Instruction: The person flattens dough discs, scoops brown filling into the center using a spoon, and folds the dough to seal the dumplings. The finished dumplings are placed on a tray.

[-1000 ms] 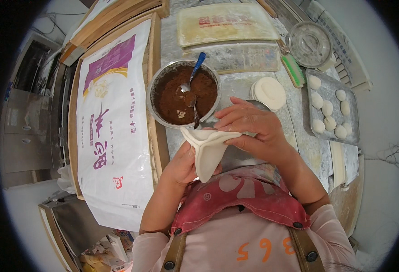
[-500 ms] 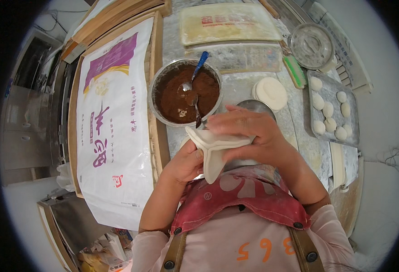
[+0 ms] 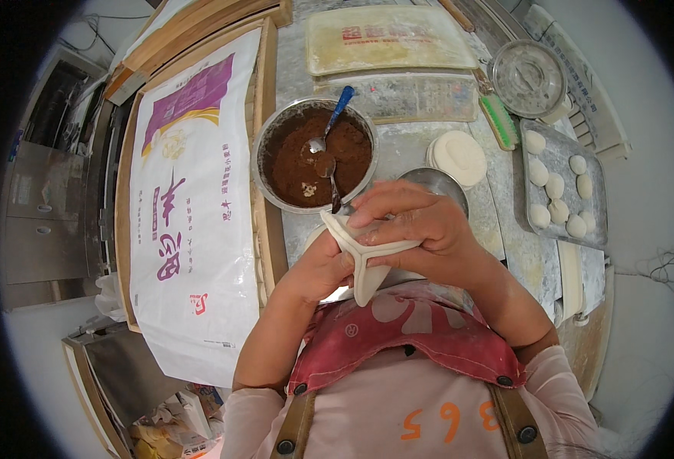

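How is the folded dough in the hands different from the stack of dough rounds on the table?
The folded dough piece is pinched into three raised seams that meet in the middle; the stack of flat dough rounds lies unfolded. The folded piece is held between the left hand and the right hand; the stack rests untouched on the table, beside the bowl of brown filling. Both are pale, whitish dough.

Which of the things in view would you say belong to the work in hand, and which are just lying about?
In use:
- folded dough piece, pinched between left hand and right hand
- metal bowl of brown filling with spoon
- stack of dough rounds
- tray of dough balls

Lying about:
- large printed sack
- green brush
- round metal lid
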`<state>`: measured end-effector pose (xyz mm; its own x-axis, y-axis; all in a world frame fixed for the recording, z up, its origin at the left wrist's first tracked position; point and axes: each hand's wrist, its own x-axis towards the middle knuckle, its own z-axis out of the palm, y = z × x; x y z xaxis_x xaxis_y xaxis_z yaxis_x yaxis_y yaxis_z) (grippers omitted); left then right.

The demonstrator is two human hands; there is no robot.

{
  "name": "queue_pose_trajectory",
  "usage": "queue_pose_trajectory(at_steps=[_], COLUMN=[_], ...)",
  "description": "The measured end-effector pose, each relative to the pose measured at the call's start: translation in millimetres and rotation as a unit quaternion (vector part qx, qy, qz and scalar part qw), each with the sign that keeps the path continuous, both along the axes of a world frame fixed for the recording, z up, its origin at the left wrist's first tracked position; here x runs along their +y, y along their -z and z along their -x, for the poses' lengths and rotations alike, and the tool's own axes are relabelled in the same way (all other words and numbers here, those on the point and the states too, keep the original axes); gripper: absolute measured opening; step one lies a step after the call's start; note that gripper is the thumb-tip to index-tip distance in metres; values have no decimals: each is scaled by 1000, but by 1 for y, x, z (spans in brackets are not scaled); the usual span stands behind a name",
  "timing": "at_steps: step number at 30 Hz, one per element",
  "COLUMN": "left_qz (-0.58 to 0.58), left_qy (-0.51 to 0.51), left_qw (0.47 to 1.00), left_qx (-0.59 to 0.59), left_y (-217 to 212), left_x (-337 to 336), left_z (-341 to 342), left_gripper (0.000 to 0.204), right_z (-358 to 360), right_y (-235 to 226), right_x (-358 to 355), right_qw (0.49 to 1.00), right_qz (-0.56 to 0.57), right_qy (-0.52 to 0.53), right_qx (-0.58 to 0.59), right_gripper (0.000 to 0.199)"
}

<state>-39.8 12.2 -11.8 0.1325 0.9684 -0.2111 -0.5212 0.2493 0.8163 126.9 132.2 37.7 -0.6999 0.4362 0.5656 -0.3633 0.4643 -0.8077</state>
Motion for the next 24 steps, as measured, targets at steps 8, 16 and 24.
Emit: queue_pose_trajectory(at_steps=[8,16,24], left_qz=[47,3,65], left_qy=[6,17,-7], left_qw=[996,1000,987], left_qx=[75,-7,-147], left_y=[-19,-16,-18], left_x=[10,8,6], left_z=[-5,-4,5], left_gripper=[71,80,68], right_z=[2,-1,-3], right_y=[-6,-5,-21], right_x=[0,2,8], right_qw=[1000,999,994], right_qz=[-5,34,-4], right_qy=[-5,7,51], right_qx=[10,-30,-99], right_gripper=[30,30,26])
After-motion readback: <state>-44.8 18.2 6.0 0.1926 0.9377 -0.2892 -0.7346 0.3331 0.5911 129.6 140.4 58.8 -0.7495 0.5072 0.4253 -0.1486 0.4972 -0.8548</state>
